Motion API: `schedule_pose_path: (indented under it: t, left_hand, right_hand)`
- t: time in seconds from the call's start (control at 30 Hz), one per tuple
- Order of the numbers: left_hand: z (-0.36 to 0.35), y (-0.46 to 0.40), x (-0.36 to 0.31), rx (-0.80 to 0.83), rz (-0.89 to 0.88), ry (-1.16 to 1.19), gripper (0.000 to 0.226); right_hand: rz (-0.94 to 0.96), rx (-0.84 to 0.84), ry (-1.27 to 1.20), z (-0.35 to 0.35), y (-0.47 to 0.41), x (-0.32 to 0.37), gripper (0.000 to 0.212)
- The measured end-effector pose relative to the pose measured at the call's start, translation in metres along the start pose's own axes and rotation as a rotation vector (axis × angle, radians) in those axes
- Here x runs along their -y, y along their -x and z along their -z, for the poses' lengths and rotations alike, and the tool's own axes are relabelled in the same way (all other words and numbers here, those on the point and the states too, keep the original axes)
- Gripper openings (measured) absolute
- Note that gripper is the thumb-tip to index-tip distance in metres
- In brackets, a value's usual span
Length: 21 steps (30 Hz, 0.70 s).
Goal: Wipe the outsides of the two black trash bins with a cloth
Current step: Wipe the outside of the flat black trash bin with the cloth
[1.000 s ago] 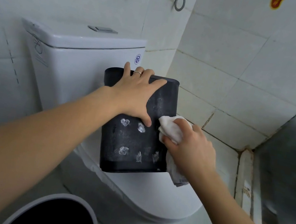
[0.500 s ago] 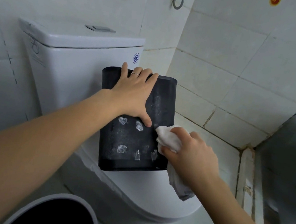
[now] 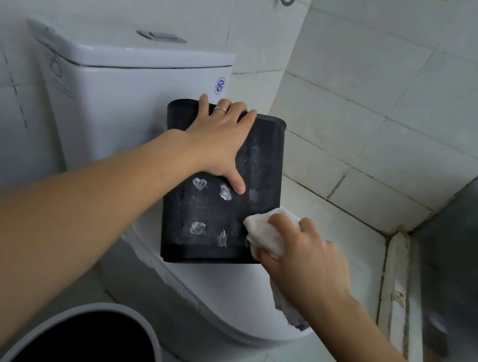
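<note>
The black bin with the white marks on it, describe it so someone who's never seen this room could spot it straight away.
Find the white toilet against the tiled wall. Standing on its closed lid, in front of the tank, is a rectangular black bin, steadied by the left hand at its top while the right hand presses a white cloth to its lower right edge. Unlike the round bin on the floor, it carries whitish smudges.

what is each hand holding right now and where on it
The right hand grips a bunched white cloth against the black bin. The left hand steadies the bin, fingers over its top edge.
</note>
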<state>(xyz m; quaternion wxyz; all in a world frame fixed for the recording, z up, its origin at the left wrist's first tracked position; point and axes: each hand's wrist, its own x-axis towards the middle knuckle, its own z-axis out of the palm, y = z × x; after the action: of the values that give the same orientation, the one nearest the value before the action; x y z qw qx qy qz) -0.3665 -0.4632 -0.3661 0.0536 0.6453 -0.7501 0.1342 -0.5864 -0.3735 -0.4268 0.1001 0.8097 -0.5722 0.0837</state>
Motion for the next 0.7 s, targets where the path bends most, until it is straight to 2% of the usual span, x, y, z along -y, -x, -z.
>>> schedule_pose_path:
  t: [0.2, 0.4, 0.7]
  left_hand:
    - [0.001, 0.001, 0.0, 0.005, 0.009, -0.013, 0.145]
    - [0.001, -0.001, 0.0, 0.014, 0.017, -0.014, 0.144]
    - [0.001, 0.0, 0.0, 0.007, 0.02, -0.016, 0.141]
  right_hand:
    - [-0.033, -0.064, -0.073, 0.005, -0.023, 0.006, 0.038]
    - [-0.017, -0.103, -0.012, 0.001, -0.018, 0.008, 0.037]
    - [0.028, -0.066, 0.022, 0.001, -0.012, 0.011, 0.035]
